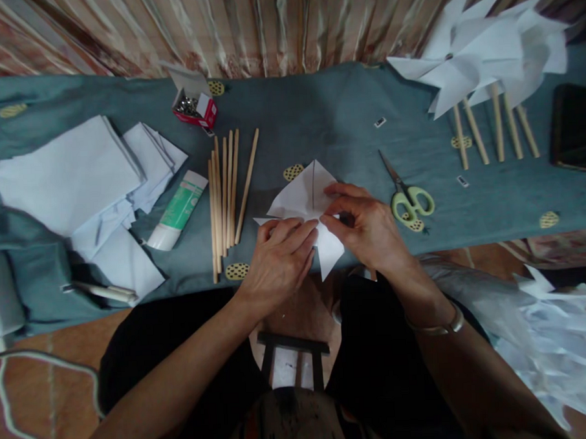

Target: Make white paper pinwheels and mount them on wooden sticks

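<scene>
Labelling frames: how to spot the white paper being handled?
On the teal cloth, between thin wooden sticks and green-handled metal scissors, find the left hand and right hand. They touch the pointed white paper; unlike the white paper pinwheels upper right, it shows no stick.

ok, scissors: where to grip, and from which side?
By the green handles, probably from the person's side, slightly right: the scissors lie flat, handles toward the person, pointed blades aimed away and left. The right hand is nearer.
</scene>
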Motion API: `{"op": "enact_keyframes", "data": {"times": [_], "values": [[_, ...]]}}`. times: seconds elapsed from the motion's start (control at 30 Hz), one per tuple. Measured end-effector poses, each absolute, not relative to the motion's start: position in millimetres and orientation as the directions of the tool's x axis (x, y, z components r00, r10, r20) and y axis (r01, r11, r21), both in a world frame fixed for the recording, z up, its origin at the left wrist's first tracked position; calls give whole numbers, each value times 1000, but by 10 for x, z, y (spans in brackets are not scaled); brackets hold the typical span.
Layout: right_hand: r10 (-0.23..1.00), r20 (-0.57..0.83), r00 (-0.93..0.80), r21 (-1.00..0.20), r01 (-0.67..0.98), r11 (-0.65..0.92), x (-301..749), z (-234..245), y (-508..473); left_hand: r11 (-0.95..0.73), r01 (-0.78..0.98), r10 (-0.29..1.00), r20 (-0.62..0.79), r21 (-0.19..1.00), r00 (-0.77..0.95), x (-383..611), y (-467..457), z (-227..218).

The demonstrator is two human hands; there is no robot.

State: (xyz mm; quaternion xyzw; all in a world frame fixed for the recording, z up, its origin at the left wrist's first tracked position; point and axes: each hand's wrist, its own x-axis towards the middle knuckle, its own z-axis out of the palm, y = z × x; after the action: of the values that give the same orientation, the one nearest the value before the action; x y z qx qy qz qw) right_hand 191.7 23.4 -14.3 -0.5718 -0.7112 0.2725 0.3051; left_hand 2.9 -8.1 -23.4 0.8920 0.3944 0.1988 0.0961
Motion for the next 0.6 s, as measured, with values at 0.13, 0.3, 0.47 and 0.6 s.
{"op": "enact_keyframes", "data": {"times": [0.13,0.3,0.47,0.6], "values": [[977,138,-163,-715,666,212,1904,-141,228,-668,668,744,283,328,605,35,-76,-223],[970,144,-194,-676,697,240,1901,-132,221,-666,669,746,284,331,602,46,-49,-185],[959,193,-208,-645,710,284,1896,-109,158,-658,673,752,260,338,606,44,-35,-155],[933,213,-291,-622,696,359,1880,-59,61,-663,669,749,267,338,607,38,-37,-155]]}}
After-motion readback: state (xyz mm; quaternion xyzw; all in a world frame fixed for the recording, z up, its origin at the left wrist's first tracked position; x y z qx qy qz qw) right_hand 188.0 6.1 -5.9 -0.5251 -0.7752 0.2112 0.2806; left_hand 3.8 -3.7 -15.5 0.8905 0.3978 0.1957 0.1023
